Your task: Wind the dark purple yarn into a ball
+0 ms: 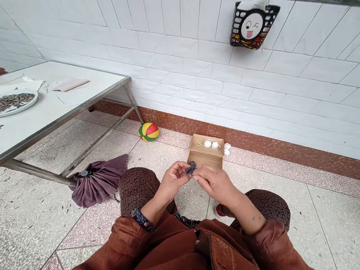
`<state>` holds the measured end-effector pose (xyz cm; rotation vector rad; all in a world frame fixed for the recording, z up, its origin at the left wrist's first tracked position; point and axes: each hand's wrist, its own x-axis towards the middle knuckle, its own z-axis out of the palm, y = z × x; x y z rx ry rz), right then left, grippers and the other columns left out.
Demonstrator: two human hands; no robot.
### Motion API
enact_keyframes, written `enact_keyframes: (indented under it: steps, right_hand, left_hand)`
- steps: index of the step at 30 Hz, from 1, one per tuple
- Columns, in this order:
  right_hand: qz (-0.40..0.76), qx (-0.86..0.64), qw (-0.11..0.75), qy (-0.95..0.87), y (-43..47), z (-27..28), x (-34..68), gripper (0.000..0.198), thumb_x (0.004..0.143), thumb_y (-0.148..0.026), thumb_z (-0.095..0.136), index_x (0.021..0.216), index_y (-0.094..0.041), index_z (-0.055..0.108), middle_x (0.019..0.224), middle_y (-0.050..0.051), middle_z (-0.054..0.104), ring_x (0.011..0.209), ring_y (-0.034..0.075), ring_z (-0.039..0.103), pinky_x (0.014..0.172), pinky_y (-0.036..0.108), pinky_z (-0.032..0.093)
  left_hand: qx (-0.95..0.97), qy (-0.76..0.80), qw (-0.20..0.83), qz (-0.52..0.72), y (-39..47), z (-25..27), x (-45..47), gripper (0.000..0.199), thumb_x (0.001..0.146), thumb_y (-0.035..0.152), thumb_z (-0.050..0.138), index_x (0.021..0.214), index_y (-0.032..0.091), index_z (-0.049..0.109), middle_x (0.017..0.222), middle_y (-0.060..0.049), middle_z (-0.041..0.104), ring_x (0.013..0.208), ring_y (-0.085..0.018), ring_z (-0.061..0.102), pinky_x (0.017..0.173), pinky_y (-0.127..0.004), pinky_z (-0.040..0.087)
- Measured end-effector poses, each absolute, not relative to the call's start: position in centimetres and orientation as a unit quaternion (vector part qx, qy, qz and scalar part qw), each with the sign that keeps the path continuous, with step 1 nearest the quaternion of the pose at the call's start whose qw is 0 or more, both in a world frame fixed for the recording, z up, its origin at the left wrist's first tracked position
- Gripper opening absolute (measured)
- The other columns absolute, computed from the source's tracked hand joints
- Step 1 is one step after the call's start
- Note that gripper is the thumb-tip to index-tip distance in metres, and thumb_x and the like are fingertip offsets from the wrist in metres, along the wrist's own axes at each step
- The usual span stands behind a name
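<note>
While left hand (172,182) pinches small dark piece (190,170) between thumb and fingertips, right hand (214,183) meets it from other side, thumb and fingers drawn together; whether right grips piece or something finer, too small to tell. Piece sits between both sets of fingertips, seen by near-left corner of cardboard box (206,159). Forearms angle inward between knees (138,189). White balls (211,144) toward box's far edge.

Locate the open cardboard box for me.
The box lies on the floor, slightly right of centre in the head view, beyond the left hand and right hand, in front of the brown skirting.
</note>
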<state>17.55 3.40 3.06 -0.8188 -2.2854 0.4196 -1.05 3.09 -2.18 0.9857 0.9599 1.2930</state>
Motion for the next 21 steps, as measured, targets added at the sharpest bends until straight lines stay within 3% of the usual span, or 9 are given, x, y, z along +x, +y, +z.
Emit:
enact_keyframes:
  steps: [6, 13, 21]
  right_hand:
    - [0.214, -0.361, 0.399, -0.815, 10.2, 1.9, 18.7, 0.031, 0.106, -0.038, 0.046, 0.088, -0.021, 0.064, 0.083, 0.004, 0.067, 0.079, 0.019, 0.062, 0.075, 0.030, 0.048]
    - [0.263, -0.373, 0.362, -0.813, 10.4, -3.0, 17.3, 0.027, 0.105, -0.035, 0.044, 0.092, -0.021, 0.063, 0.080, 0.003, 0.067, 0.076, 0.018, 0.063, 0.072, 0.029, 0.047]
    - [0.186, -0.310, 0.343, -0.867, 14.3, 1.3, 18.2, 0.026, 0.107, -0.034, 0.044, 0.098, -0.021, 0.065, 0.090, 0.007, 0.069, 0.084, 0.020, 0.065, 0.078, 0.031, 0.049]
  left_hand:
    - [0.490, 0.303, 0.660, 0.482, 4.9, -0.1, -0.3, 0.032, 0.067, 0.023, 0.088, 0.090, 0.018, 0.067, 0.086, -0.001, 0.066, 0.075, -0.011, 0.058, 0.071, -0.024, 0.044]
    - [0.393, 0.300, 0.620, 0.610, 11.3, 0.3, -0.3, 0.042, 0.068, 0.022, 0.086, 0.106, 0.021, 0.069, 0.098, -0.003, 0.069, 0.086, -0.014, 0.062, 0.081, -0.028, 0.048]
    - [0.398, 0.365, 0.602, 0.588, 15.1, -2.5, 0.2, 0.036, 0.060, 0.021, 0.089, 0.088, 0.017, 0.066, 0.083, 0.001, 0.067, 0.077, -0.012, 0.060, 0.080, -0.027, 0.045]
